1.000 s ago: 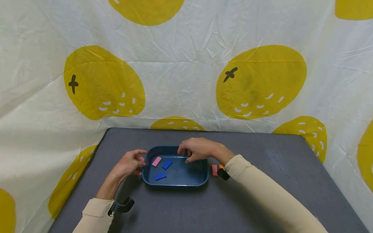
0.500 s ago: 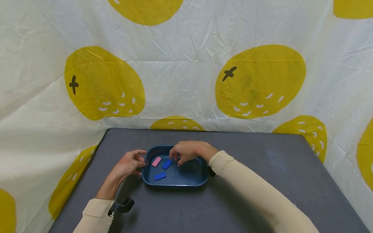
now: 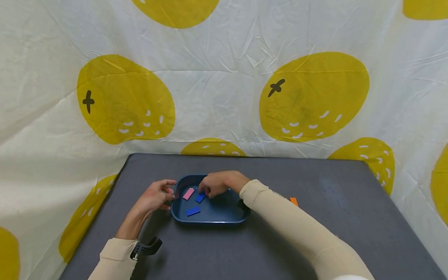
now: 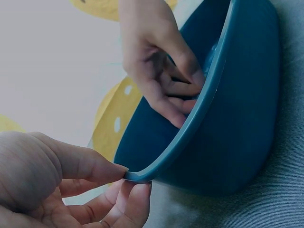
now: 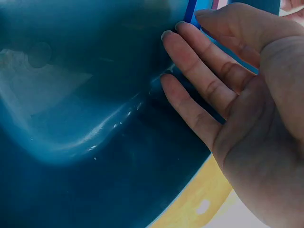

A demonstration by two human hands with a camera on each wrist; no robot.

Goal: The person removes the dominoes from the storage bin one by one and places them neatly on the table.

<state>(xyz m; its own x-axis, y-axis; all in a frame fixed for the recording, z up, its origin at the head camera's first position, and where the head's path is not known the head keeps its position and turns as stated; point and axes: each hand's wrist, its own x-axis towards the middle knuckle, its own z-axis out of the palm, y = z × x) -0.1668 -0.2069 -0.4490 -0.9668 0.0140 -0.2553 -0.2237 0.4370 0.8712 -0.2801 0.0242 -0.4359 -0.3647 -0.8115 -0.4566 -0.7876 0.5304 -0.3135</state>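
Note:
A dark blue tray (image 3: pixel 217 219) sits on the grey table. My left hand (image 3: pixel 154 198) pinches its left rim between thumb and fingers, as the left wrist view shows closely. Inside the tray lie a pink domino-sized block (image 3: pixel 188 193) and a front blue block (image 3: pixel 193 211). My right hand (image 3: pixel 216 184) reaches down into the tray over the back blue block (image 3: pixel 200 197). In the right wrist view, thumb and fingertips meet around that blue block's edge (image 5: pixel 191 10), which is partly hidden by the thumb.
An orange block (image 3: pixel 294 201) lies on the table to the right, partly behind the right sleeve (image 3: pixel 280 212). A white curtain (image 3: pixel 218 102) with yellow fruit prints hangs behind the table's back edge.
My right hand has moved left across the tray to the back blue block, its fingers drawing together. The right forearm followed, covering the pink block outside. My left hand stays on the rim.

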